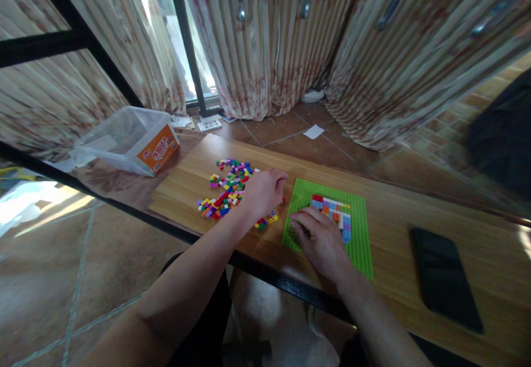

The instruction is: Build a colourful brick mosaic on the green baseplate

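Note:
My left hand (266,193) is over the right side of a heap of small coloured building bricks (226,193), fingers curled together; what they may hold is hidden. My right hand (321,237) rests over a green studded baseplate (359,256), with its thumb and fingers bent close together near the plate's left side. I cannot make out what lies between those fingertips. Beyond this hand, a patch of joined bricks (338,218) in blue, orange, white and red sits on the plate, partly covered by the hand. A few loose yellow bricks (272,219) lie below my left wrist.
The wooden table (390,218) carries a dark phone or tablet (446,278) at the right. A clear plastic bin (124,140) with an orange label stands beyond the table's left end. Striped curtains (274,41) hang behind, and a black metal frame (78,38) crosses the upper left.

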Available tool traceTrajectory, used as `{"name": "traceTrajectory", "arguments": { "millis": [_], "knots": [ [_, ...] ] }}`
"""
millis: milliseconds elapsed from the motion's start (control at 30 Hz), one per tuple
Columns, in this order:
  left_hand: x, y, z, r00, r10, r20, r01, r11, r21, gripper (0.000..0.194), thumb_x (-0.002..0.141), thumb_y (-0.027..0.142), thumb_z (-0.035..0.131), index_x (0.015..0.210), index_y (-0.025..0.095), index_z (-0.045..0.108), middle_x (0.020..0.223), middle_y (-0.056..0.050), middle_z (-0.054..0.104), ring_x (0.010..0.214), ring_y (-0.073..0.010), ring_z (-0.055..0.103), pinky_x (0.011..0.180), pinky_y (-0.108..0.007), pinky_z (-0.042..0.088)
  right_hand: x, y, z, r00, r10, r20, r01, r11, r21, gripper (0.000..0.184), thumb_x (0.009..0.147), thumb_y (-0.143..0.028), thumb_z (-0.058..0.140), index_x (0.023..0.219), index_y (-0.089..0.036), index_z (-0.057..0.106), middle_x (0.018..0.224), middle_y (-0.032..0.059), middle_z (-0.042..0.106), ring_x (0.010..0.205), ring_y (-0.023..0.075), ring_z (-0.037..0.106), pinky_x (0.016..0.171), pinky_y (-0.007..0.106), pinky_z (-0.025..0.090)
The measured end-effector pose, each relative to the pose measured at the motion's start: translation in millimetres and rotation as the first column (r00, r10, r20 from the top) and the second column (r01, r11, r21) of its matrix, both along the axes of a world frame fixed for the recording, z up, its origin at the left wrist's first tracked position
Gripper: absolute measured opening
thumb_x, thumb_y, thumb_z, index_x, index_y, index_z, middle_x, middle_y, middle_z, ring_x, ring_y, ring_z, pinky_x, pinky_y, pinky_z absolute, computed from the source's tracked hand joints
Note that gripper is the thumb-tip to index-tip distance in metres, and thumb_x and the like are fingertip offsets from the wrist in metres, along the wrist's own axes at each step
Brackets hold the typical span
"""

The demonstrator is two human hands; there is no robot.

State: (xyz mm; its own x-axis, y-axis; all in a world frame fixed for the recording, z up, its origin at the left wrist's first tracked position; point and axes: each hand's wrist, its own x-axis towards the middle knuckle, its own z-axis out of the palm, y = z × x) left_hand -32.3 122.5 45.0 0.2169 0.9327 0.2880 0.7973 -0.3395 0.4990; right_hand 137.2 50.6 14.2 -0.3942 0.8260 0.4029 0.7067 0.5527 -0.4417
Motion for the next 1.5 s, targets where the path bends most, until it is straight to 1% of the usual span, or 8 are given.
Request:
{"name": "traceTrajectory", "arguments": {
  "millis": [367, 900, 1000, 1100, 1167, 1267, 1367, 1500],
  "knots": [
    [-14.9, -1.5, -1.1, 0.969, -0.172, -0.176, 0.127, 0.962, -0.243, 0.029, 0.084, 0.013, 0.049, 0.099, 0.021, 0.073, 0.100, -0.004, 0.074, 0.094, -0.0197, 0.067, 0.085, -0.030, 0.050, -3.1, 10.8, -7.9, 0.990, -0.134, 0.050, 0.130, 0.989, 0.068, 0.018, 0.091, -0.021, 0.051, 0.090, -0.018, 0.069, 0.091, 0.0070, 0.068, 0.085, 0.0205, 0.060, 0.078, 0.035, 0.045],
    [-6.5, -2.4, -16.6, 0.928, -0.165, -0.333, 0.094, 0.971, -0.220, 0.023, 0.084, 0.014, 0.049, 0.089, 0.016, 0.071, 0.091, -0.009, 0.071, 0.087, -0.0217, 0.065, 0.077, -0.031, 0.050, 21.1, 16.6, 0.4, 0.971, -0.237, -0.030, 0.239, 0.966, 0.102, 0.019, 0.091, -0.027, 0.052, 0.090, -0.020, 0.069, 0.094, 0.0064, 0.070, 0.090, 0.0215, 0.063, 0.083, 0.038, 0.045],
    [-6.0, -1.3, -12.5, 0.973, -0.151, -0.175, 0.114, 0.972, -0.208, 0.021, 0.082, 0.012, 0.050, 0.086, 0.016, 0.070, 0.084, -0.006, 0.070, 0.079, -0.0185, 0.064, 0.074, -0.029, 0.048, 30.4, 17.5, 7.8, 0.954, -0.288, -0.083, 0.293, 0.955, 0.047, 0.019, 0.090, -0.029, 0.052, 0.091, -0.021, 0.070, 0.092, 0.0058, 0.070, 0.087, 0.0209, 0.064, 0.081, 0.038, 0.047],
    [0.8, -1.5, -9.3, 0.966, -0.201, 0.161, 0.237, 0.940, -0.245, 0.020, 0.081, 0.011, 0.051, 0.086, 0.016, 0.069, 0.080, -0.003, 0.069, 0.073, -0.0140, 0.061, 0.070, -0.025, 0.045, 39.5, 17.5, 14.2, 0.925, -0.342, -0.166, 0.343, 0.939, -0.021, 0.020, 0.089, -0.031, 0.053, 0.091, -0.021, 0.070, 0.091, 0.0051, 0.070, 0.085, 0.0198, 0.064, 0.079, 0.036, 0.048],
    [9.4, -3.9, -8.4, 0.883, -0.196, 0.426, 0.339, 0.894, -0.292, 0.017, 0.082, 0.013, 0.053, 0.087, 0.014, 0.069, 0.077, -0.002, 0.068, 0.068, -0.0113, 0.058, 0.065, -0.023, 0.044, 43.4, 17.1, 16.6, 0.897, -0.368, -0.244, 0.358, 0.930, -0.086, 0.019, 0.088, -0.034, 0.055, 0.091, -0.022, 0.071, 0.091, 0.0042, 0.070, 0.083, 0.0189, 0.064, 0.078, 0.035, 0.049],
    [24.2, -11.2, -7.5, 0.672, -0.053, 0.739, 0.481, 0.790, -0.380, 0.014, 0.081, 0.019, 0.059, 0.088, 0.013, 0.069, 0.073, -0.001, 0.065, 0.059, -0.0076, 0.052, 0.059, -0.021, 0.041, 44.1, 15.8, 18.2, 0.849, -0.378, -0.370, 0.318, 0.924, -0.214, 0.019, 0.083, -0.037, 0.062, 0.092, -0.023, 0.071, 0.091, 0.0031, 0.071, 0.081, 0.0179, 0.064, 0.076, 0.034, 0.050],
    [35.3, -18.7, -5.4, 0.494, 0.094, 0.864, 0.586, 0.698, -0.411, 0.017, 0.077, 0.024, 0.065, 0.089, 0.012, 0.070, 0.070, 0.000, 0.064, 0.056, -0.0062, 0.050, 0.057, -0.020, 0.039, 40.3, 13.9, 20.6, 0.794, -0.341, -0.504, 0.187, 0.925, -0.331, 0.020, 0.080, -0.037, 0.067, 0.094, -0.024, 0.072, 0.092, 0.0028, 0.071, 0.084, 0.0179, 0.065, 0.077, 0.034, 0.052],
    [43.8, -23.3, -1.9, 0.383, 0.158, 0.910, 0.632, 0.674, -0.383, 0.022, 0.072, 0.026, 0.072, 0.088, 0.011, 0.071, 0.068, -0.001, 0.064, 0.057, -0.0060, 0.051, 0.058, -0.021, 0.039, 37.2, 12.0, 25.4, 0.696, -0.333, -0.636, 0.080, 0.916, -0.393, 0.019, 0.076, -0.034, 0.072, 0.092, -0.024, 0.072, 0.089, 0.0014, 0.072, 0.081, 0.0165, 0.066, 0.077, 0.034, 0.054]
  ]
}}
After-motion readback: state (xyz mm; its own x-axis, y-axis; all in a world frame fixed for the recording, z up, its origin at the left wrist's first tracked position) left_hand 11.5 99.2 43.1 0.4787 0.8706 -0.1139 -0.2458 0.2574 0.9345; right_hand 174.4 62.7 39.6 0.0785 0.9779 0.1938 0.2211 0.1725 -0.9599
